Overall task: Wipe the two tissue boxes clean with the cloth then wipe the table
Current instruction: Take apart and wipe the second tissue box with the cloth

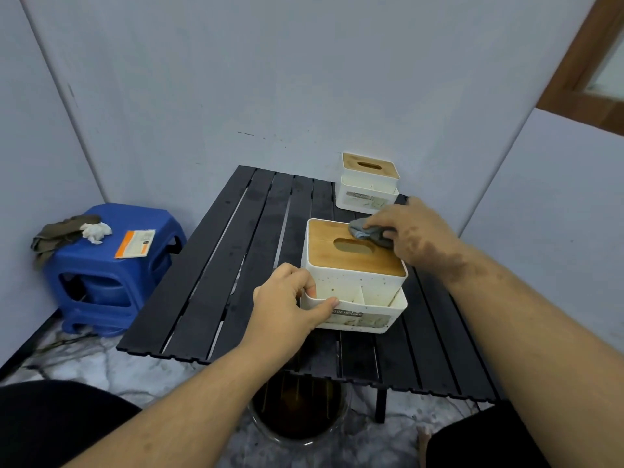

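A white tissue box with a wooden lid (351,265) stands near the middle of the black slatted table (236,265). My left hand (290,298) grips its front left corner, thumb over the rim of the front compartment. My right hand (408,231) presses a crumpled grey cloth (366,233) onto the far right corner of the wooden lid. A second white tissue box with a wooden lid (368,184) stands at the table's far right corner, apart from both hands.
A blue plastic stool (111,265) stands left of the table, bearing an olive cloth (57,231), a crumpled white tissue (96,231) and an orange-and-white packet (135,244). A round bucket with dark liquid (300,410) sits under the table's near edge. Grey walls close in behind and right.
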Demonstrator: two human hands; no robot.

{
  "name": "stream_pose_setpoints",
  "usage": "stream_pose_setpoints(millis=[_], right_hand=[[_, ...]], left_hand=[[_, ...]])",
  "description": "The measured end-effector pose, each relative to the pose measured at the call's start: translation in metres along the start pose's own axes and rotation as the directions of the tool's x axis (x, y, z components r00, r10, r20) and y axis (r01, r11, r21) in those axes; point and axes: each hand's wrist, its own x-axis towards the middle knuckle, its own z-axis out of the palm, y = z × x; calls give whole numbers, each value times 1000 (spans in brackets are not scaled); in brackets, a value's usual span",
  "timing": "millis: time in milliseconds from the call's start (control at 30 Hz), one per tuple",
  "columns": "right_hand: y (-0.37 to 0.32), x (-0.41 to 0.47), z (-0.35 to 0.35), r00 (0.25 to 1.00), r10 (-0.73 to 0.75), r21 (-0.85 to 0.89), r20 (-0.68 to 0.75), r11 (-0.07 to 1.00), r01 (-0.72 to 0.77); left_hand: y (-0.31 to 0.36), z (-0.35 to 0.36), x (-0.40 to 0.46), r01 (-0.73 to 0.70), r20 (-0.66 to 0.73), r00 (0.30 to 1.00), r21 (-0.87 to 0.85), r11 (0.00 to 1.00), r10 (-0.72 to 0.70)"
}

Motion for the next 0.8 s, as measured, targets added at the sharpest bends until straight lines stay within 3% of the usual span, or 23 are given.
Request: stream_pose_setpoints(millis=[100,167,267,367,433,600,800], right_hand=[[21,-35,5,995,-77,-17,-64,997,76],[25,-64,15,981,-112,60,-160,991,123],[10,-89,24,969,-97,78,-226,990,118],[-21,-84,25,979,-60,27,-193,997,67],[-45,-69,25,977,-108,90,-185,988,126],[-100,-41,16,961,-249,22,-122,967,253],[-46,-44,10,973,-216,21,-76,976,218]], left_hand=[[0,1,0,-9,-4,1000,6,1000,9],[1,1,-1,-11,-6,1000,8,1000,11],[1,1,-1,-21,-18,1000,14,1000,21],[4,1,-4,-51,-34,998,6,999,51],[7,0,-5,-66,-37,997,5,998,66],[10,-2,-4,-52,-41,998,-11,999,51],[10,-4,-6,-24,-23,999,44,999,25]])
